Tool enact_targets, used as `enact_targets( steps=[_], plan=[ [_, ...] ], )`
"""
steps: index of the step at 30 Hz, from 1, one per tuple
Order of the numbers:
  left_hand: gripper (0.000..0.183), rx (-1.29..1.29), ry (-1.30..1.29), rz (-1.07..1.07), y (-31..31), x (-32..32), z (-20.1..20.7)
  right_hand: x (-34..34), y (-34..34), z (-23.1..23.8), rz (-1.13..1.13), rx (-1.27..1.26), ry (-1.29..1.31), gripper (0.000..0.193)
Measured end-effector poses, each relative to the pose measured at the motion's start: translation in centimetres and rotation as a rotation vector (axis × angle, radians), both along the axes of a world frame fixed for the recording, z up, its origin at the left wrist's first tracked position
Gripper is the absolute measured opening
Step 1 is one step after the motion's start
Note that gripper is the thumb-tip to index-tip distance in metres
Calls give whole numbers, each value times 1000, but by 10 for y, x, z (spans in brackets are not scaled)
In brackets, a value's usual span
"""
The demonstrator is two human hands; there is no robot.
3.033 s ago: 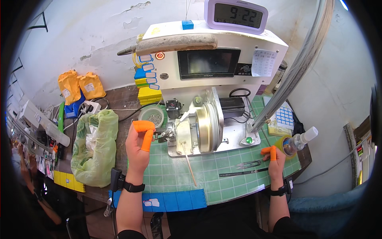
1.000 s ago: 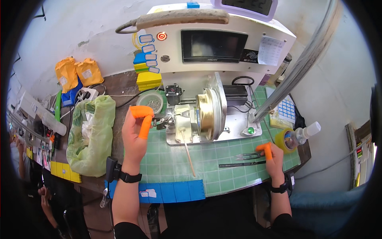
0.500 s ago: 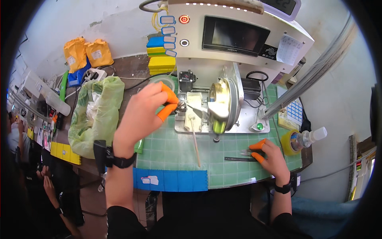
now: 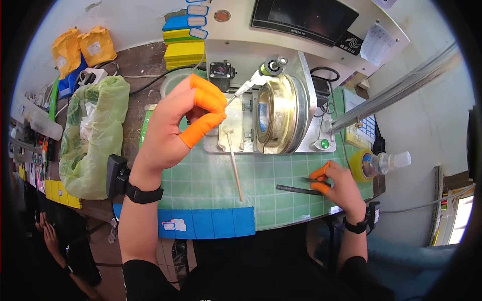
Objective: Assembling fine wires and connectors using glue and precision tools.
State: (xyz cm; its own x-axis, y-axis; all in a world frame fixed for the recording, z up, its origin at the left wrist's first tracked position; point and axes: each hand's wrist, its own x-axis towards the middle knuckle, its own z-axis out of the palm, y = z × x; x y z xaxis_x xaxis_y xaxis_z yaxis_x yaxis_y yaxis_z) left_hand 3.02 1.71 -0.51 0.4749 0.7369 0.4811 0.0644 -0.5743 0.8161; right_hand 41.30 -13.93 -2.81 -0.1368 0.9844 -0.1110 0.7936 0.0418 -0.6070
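Observation:
My left hand (image 4: pixel 173 120), with orange finger cots on thumb and forefinger, is raised in front of the bench machine. Its fingertips are pinched together; whatever lies between them is too small to make out. The thin metal tip of a pen-like white and black tool (image 4: pixel 253 83) on the machine reaches to these fingertips. My right hand (image 4: pixel 344 188) rests on the green mat (image 4: pixel 216 175), its orange-capped fingers closed around dark tweezers (image 4: pixel 310 179). A narrow black strip (image 4: pixel 296 189) lies just beside them. A thin wooden stick (image 4: pixel 235 168) leans from a pale pad (image 4: pixel 232 118).
The machine carries a brass-coloured ring (image 4: pixel 273 118) and a dark screen (image 4: pixel 306 17). At left stands a bin lined with a green bag (image 4: pixel 95 150). A blue folded strip (image 4: pixel 211 223) lies along the front edge. A clear-necked bottle (image 4: pixel 381 164) stands at right; another person's hands (image 4: pixel 50 233) show far left.
The view has tilted down. The pen-like tool has swung from low in front of the ring to above it, and my left hand stays closed near its tip. My right hand keeps the tweezers.

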Motion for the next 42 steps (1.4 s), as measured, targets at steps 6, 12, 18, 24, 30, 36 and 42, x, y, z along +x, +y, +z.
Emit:
enact_targets(
  steps=[6,12,18,24,30,36,42],
  plan=[
    [6,-39,-39,17,1,0,-2,-32,4,59,200,101,53,14],
    [6,-100,-132,65,-4,9,-12,-124,4,40,433,-176,1078,15],
    [8,-235,-165,40,-6,6,-2,-168,41,7,123,-939,1567,54],
    [7,-306,-199,17,-4,1,-4,-182,62,-12,245,-885,1952,72],
    [8,-292,-204,11,-2,1,-7,-184,65,-1,20,-1007,2142,47],
    [8,-312,-231,13,-4,2,-5,-187,71,1,-29,-1035,2098,45],
    [9,-318,-215,15,-3,0,-7,-191,75,5,-36,-1011,2063,47]
  ],
)
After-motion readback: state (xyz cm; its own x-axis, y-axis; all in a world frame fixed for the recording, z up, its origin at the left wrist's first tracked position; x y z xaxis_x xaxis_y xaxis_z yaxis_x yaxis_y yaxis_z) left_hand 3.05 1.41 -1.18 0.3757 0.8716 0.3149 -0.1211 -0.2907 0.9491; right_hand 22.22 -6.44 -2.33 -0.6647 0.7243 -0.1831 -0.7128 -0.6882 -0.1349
